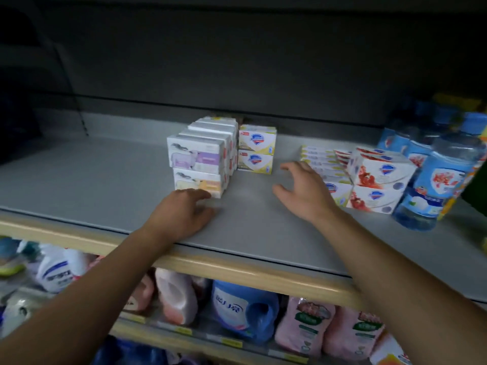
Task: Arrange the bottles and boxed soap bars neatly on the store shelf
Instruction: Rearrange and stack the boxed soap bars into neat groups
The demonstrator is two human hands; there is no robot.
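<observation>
A two-high stack of white soap boxes (199, 164) runs back on the grey shelf (105, 180). Beside it stand two yellow-trimmed soap boxes (256, 150), one on the other. Further right are red-patterned soap boxes (379, 180) with flat yellow boxes (320, 160) behind them, then blue bottles (437, 177). My left hand (181, 214) rests on the shelf, fingertips touching the lowest white box at the front. My right hand (305, 193) hovers spread between the yellow boxes and the red ones, holding nothing.
The shelf has a wooden front edge (237, 270). Below it, a lower shelf holds detergent bottles (245, 309) and pink refill pouches (305, 327). The shelf's left half is bare grey surface. A dark back panel (237, 61) closes the rear.
</observation>
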